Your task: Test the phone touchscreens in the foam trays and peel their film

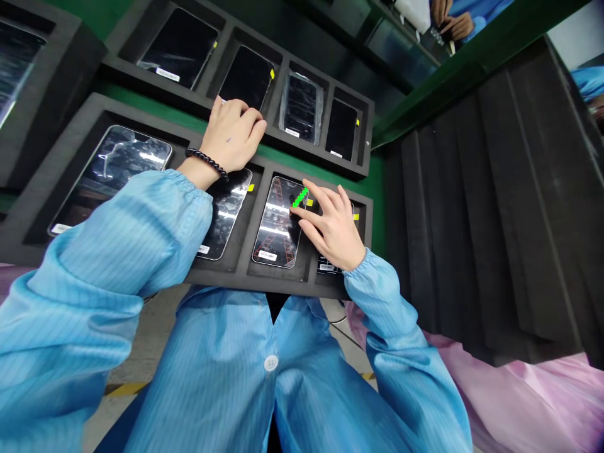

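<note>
Two black foam trays hold smartphones in separate slots. My right hand (pixel 333 225) lies over the near tray (pixel 226 275), its thumb on the dark screen of a smartphone (pixel 276 223) marked with a bright green line. Its fingers spread past that phone's right edge, above a further phone (pixel 328 265) that they mostly hide. My left hand (pixel 231 134), wearing a black beaded bracelet, curls over the far tray (pixel 278 135). Its fingertips touch the lower edge of a black phone (pixel 246 78). My left sleeve partly covers another phone (pixel 226 214).
A co-worker's hands and blue sleeve (pixel 450 22) show at the top right, beyond a green edge (pixel 425 88). A black ridged foam stack (pixel 472 189) rises on the right, another foam tray (pixel 42 82) sits at far left, and pink plastic sheeting (pixel 519 396) lies below right.
</note>
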The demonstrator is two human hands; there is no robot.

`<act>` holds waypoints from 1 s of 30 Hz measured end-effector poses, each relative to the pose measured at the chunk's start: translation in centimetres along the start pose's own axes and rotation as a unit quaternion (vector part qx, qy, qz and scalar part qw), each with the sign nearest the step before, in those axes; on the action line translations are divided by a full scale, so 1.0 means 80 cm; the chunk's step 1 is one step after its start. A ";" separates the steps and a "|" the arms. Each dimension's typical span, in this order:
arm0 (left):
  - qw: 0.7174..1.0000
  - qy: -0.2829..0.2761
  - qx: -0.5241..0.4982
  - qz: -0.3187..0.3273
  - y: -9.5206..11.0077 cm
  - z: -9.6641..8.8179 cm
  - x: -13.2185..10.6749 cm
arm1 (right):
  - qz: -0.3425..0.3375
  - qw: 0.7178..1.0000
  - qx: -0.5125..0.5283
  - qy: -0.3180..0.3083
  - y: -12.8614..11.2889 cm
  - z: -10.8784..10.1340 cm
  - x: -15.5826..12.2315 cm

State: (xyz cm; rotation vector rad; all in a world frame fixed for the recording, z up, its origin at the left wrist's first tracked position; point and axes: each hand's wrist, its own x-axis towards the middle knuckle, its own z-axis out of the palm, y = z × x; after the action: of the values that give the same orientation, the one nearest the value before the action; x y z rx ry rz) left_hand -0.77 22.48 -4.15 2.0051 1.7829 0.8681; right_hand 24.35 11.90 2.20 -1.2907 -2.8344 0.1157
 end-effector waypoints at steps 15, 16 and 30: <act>1.000 -0.015 0.005 -0.014 0.005 -0.004 -0.001 | -0.075 0.997 0.023 -0.012 -0.038 -0.001 -0.015; 1.000 -0.017 0.004 -0.015 0.005 -0.005 -0.001 | -0.080 0.996 0.023 -0.011 -0.040 0.000 -0.016; 0.999 -0.025 -0.032 -0.012 0.001 -0.003 0.002 | -0.171 0.983 0.045 -0.047 -0.080 -0.001 -0.024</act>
State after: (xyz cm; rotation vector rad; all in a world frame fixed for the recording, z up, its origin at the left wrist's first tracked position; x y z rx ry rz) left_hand -0.86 22.60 -3.88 1.9444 1.7270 0.8481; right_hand 20.78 6.25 2.80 -0.7864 -3.0381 0.2976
